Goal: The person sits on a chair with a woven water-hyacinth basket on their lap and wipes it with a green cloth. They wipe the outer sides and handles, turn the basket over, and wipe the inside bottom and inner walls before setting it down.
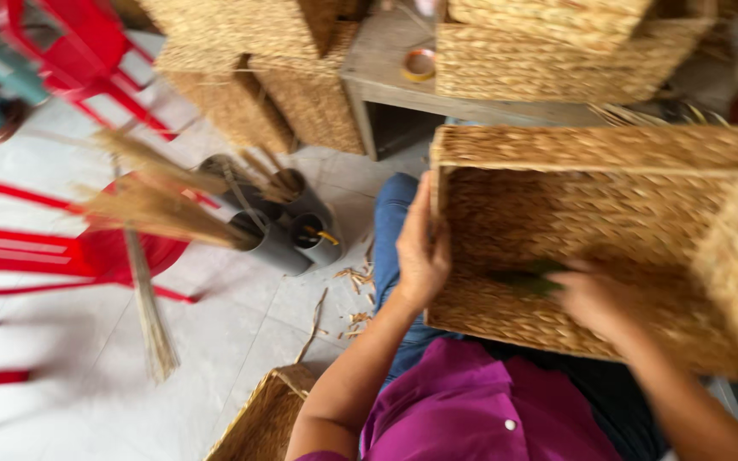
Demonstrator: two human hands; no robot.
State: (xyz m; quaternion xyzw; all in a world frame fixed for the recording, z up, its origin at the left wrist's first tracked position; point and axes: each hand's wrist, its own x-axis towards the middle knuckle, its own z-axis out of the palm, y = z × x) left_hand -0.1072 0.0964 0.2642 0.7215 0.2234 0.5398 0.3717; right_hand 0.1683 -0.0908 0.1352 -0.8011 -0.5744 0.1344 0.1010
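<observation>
A large woven straw basket (557,149) rests on my lap, its opening facing me. My left hand (422,252) grips the basket's left rim, fingers wrapped over the edge. My right hand (595,299) reaches inside the basket and holds a dark green tool (527,280) against the inner weave. The picture is blurred, so the tool's exact kind is unclear.
Grey tubes (288,230) holding dried straw stand on the tiled floor at the left, beside red metal chairs (70,60). More woven baskets (241,51) are stacked behind, and a low bench (386,72) carries a tape roll (419,65). Another basket's corner (262,418) lies near my left elbow.
</observation>
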